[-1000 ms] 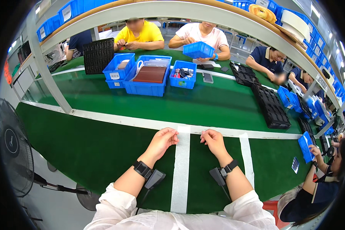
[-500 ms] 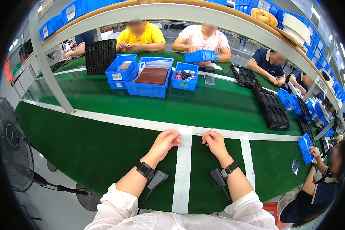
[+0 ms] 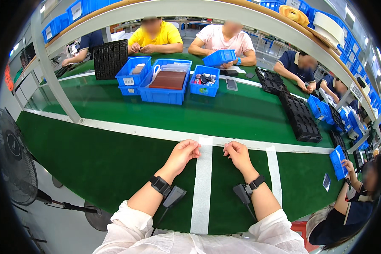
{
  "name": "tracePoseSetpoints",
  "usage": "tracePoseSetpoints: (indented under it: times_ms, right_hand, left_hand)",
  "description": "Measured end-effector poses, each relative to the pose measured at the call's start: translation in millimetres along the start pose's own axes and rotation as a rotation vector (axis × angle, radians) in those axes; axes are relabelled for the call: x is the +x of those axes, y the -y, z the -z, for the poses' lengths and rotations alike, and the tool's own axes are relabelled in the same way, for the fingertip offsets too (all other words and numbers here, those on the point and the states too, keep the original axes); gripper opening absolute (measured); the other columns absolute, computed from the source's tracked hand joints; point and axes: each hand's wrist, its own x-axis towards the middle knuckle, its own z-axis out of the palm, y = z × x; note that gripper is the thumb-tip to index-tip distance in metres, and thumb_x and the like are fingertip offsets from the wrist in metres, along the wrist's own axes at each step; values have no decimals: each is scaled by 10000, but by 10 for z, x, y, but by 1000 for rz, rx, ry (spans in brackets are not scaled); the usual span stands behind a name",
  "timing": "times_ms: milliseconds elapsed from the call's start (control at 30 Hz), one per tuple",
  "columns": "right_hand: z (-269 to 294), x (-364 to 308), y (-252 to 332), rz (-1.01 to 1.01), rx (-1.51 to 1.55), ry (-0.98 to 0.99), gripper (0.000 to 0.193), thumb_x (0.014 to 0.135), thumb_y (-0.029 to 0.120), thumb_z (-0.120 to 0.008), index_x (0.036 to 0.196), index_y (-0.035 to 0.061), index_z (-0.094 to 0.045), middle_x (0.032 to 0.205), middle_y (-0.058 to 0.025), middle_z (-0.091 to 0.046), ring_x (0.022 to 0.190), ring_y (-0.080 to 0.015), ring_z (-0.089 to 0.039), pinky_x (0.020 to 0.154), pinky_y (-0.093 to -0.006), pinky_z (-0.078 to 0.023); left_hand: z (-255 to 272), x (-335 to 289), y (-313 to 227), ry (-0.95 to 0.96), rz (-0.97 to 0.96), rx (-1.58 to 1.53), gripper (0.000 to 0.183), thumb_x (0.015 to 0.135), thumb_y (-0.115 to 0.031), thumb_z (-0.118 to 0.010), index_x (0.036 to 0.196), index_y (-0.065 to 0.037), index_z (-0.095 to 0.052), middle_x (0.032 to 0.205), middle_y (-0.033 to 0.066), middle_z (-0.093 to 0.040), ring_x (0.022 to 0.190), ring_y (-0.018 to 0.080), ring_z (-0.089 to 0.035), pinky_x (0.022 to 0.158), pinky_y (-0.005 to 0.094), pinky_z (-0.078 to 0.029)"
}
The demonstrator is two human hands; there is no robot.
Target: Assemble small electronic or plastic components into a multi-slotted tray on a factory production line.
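Observation:
Over the near green work surface (image 3: 114, 156), my left hand (image 3: 183, 156) is loosely curled, fingertips drawn in toward the thumb, with nothing visible in it. It hovers at the left edge of a white tape strip (image 3: 202, 190). To the right of that strip, my right hand (image 3: 238, 155) is curled in the same way and looks bare of any object. Both hands are near the white rail (image 3: 156, 134) that crosses the bench. Dark straps with grey devices sit on both my wrists.
Beyond the rail stand blue bins (image 3: 163, 96), one with a brown flat stack (image 3: 168, 80), and a bin of small parts (image 3: 204, 86). Black trays (image 3: 299, 116) lie to the right. A shelf beam (image 3: 156, 12) spans above; a fan (image 3: 15, 156) stands left. Co-workers sit around.
My hands stay almost still, both curled as before. Across the bench, a person in a pink shirt has tilted a blue bin slightly.

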Motion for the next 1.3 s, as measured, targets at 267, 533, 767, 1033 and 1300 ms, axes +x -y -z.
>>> tracePoseSetpoints:
  times_ms: [267, 533, 767, 1033, 1300]
  right_hand:
    - [28, 74, -48, 59, -117, -11, 270, 849, 195, -487, 673, 0, -551, 587, -35, -556, 544, -89, -498, 516, -252, -400]
    - [-2, 88, -75, 66, -78, -5, 261, 849, 191, -498, 671, 9, -557, 572, -30, -548, 539, -82, -492, 508, -236, -394]
    - [38, 19, 131, 32, -60, 2, 244, 846, 173, -511, 681, -1, -555, 603, -23, -560, 571, -72, -509, 538, -215, -399]
    - [13, 44, 48, -6, -23, -9, 216, 829, 174, -536, 696, 8, -577, 581, -11, -559, 544, -67, -505, 506, -211, -387]
    - [15, 51, 45, 28, -14, -9, 229, 832, 184, -534, 690, 9, -573, 580, -12, -558, 534, -63, -494, 496, -213, -383]
  left_hand:
    - [-1, 77, 30, -33, 15, -8, 154, 888, -170, -473, 841, -35, -531, 721, 28, -537, 682, 106, -530, 678, 250, -455]
    - [11, 75, 13, -46, 29, -12, 132, 875, -134, -472, 831, -25, -532, 693, 20, -524, 680, 136, -526, 690, 273, -432]
    - [-67, 3, -135, 64, -63, 23, 165, 886, -150, -459, 834, -11, -531, 717, 20, -525, 700, 123, -522, 690, 267, -429]
    - [-39, 18, -91, -5, 6, 14, 141, 874, -123, -450, 837, -18, -538, 710, 20, -513, 706, 132, -513, 713, 272, -415]
    - [-48, 17, -106, -3, 3, 25, 142, 876, -121, -445, 843, -17, -536, 710, 20, -514, 707, 132, -512, 713, 272, -415]
